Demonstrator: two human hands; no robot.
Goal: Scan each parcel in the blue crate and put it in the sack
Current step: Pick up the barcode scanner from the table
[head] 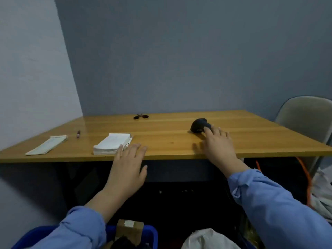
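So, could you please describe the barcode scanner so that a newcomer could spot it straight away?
Look at the wooden table. On its right half, touched by the right hand, sits the scanner: dark and rounded, unlike the flat white paper stack further left.

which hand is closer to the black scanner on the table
Right. The right hand touches the black handheld scanner with its fingertips; the left hand is at the wooden table near edge, well to the scanner's left, beside a white paper stack.
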